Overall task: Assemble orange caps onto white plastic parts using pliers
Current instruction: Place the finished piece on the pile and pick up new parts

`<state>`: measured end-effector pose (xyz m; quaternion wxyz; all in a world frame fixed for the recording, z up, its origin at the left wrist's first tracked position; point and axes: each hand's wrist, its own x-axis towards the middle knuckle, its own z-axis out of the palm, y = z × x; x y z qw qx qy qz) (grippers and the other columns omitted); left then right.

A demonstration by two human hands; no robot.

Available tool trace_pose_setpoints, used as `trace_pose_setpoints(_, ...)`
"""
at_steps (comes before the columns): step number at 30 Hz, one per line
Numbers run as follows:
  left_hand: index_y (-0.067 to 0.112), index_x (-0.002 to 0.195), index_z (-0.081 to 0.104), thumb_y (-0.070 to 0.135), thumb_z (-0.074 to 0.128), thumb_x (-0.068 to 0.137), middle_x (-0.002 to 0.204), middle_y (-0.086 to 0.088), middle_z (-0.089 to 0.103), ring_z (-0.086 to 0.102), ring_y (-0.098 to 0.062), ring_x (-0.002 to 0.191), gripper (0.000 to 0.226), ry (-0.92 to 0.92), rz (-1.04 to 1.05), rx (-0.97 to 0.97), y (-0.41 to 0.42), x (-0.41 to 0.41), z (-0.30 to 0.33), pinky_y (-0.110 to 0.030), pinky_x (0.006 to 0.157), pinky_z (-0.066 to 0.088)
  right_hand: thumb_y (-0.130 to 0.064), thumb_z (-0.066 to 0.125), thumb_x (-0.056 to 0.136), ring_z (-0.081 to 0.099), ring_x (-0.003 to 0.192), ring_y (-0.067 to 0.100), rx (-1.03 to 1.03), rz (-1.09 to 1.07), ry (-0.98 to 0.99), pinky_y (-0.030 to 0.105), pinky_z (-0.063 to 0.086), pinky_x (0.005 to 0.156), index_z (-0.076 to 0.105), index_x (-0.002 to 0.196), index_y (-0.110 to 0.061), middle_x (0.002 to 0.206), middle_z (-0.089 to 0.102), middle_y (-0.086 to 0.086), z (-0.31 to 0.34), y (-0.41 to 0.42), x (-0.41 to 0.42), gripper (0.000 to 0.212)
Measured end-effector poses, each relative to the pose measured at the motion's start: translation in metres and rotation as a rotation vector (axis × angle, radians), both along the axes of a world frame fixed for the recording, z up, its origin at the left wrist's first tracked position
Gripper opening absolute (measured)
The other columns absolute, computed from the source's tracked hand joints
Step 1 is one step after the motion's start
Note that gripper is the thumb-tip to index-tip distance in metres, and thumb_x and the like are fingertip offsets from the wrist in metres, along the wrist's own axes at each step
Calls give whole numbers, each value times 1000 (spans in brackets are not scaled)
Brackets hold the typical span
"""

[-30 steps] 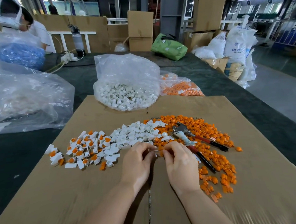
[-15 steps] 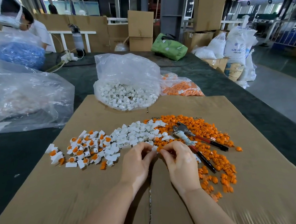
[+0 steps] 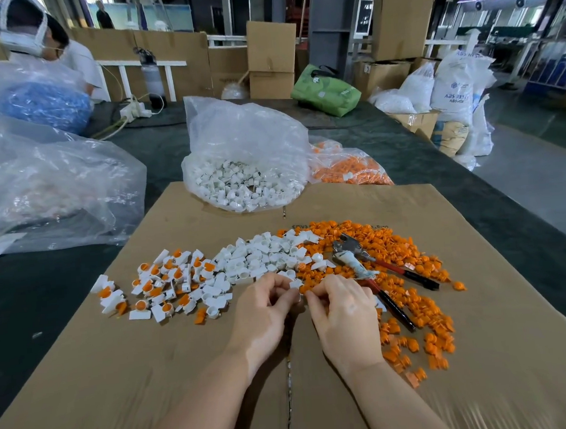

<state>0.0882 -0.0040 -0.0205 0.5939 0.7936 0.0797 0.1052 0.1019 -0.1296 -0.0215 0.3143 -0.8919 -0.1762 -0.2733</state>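
While both of my hands meet over the middle of the cardboard (image 3: 119, 376), my left hand (image 3: 265, 311) curls its fingers and thumb round a small white part (image 3: 295, 283), pinching it at the fingertips. My right hand (image 3: 343, 310) is curled too, its thumb and forefinger pressed close against the same spot; whether it pinches a cap of its own I cannot tell, as the fingers hide it. Just beyond my fingertips lies the loose heap of white parts (image 3: 264, 252), and to its right the spread of orange caps (image 3: 394, 250) runs down past my right wrist. The pliers (image 3: 372, 268) lie on those caps, untouched, jaws pointing away from me and the red-and-black handles splayed toward my right. To my left sits the pile of finished pieces (image 3: 166, 282), white with orange set in them. At the far edge of the cardboard a clear bag of white parts (image 3: 241, 170) stands open, with a bag of orange caps (image 3: 349, 169) just beside it on the right.
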Motion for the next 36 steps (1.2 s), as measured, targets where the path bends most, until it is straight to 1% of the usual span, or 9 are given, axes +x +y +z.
trace_pose_setpoints(5, 14, 81, 62, 16, 63, 88, 75, -8, 66, 60, -21, 71, 7, -12, 0, 28, 0, -1, -2, -28, 68, 47, -5, 80, 69, 49, 52, 19, -69, 23, -46, 35, 39, 57, 53, 61, -10, 55, 51, -1, -1, 1, -1, 29)
trace_pose_setpoints(9, 17, 83, 62, 16, 63, 89, 76, -6, 66, 62, -20, 75, 6, -25, -6, 75, 0, -2, -3, -26, 68, 47, -2, 79, 69, 47, 53, 16, -20, 54, 14, 32, 34, 61, 52, 60, -11, 56, 49, -4, -3, 0, 0, 29)
trace_pose_setpoints(13, 21, 83, 61, 17, 61, 90, 75, 3, 64, 59, -8, 72, 8, -64, -5, 164, 0, -3, -4, -13, 62, 43, -3, 74, 74, 41, 57, 12, 20, 81, 90, 31, 31, 65, 51, 62, -12, 60, 42, -9, -3, -1, 1, 27)
trace_pose_setpoints(17, 29, 79, 58, 20, 61, 90, 74, 11, 62, 56, 0, 73, 15, -107, -44, 265, -1, -4, -3, -8, 63, 41, -5, 70, 78, 41, 58, 14, 37, 85, 146, 31, 29, 67, 50, 64, -13, 60, 43, -9, -4, -2, 2, 26)
trace_pose_setpoints(22, 18, 85, 62, 16, 59, 91, 74, -1, 66, 62, -16, 74, 7, -25, 15, 30, 2, 1, -5, -26, 70, 48, -20, 68, 85, 53, 72, 10, 44, 133, 194, 26, 28, 75, 65, 76, -16, 72, 60, -9, -3, -3, 3, 11)
trace_pose_setpoints(25, 21, 86, 62, 12, 57, 92, 71, 1, 65, 66, -13, 72, 12, -6, 54, -100, 2, 2, -5, -18, 66, 47, -19, 74, 79, 53, 75, 7, 107, 139, 140, 27, 38, 76, 67, 79, -18, 75, 61, -11, 1, -2, 1, 7)
trace_pose_setpoints(27, 19, 89, 63, 10, 55, 93, 71, 0, 66, 68, -16, 73, 12, -4, 49, -154, 2, 3, -5, -22, 68, 51, -14, 76, 77, 55, 78, 10, 151, 146, 117, 37, 47, 74, 67, 83, -16, 78, 60, -9, 2, -1, 0, 11)
trace_pose_setpoints(31, 12, 95, 64, 8, 55, 92, 79, -10, 67, 69, -19, 74, 10, -7, 31, -176, 2, 4, -6, -30, 74, 54, -9, 76, 76, 57, 87, 17, 134, 176, 65, 42, 50, 80, 69, 98, -11, 88, 61, -3, 1, -2, 1, 23)
trace_pose_setpoints(36, 16, 91, 66, 13, 57, 92, 76, -6, 68, 67, -20, 76, 9, -16, 18, -104, 3, 5, -8, -32, 76, 53, -7, 73, 79, 55, 89, 17, 125, 219, 64, 34, 49, 81, 70, 108, -15, 89, 60, -1, 4, -2, 1, 30)
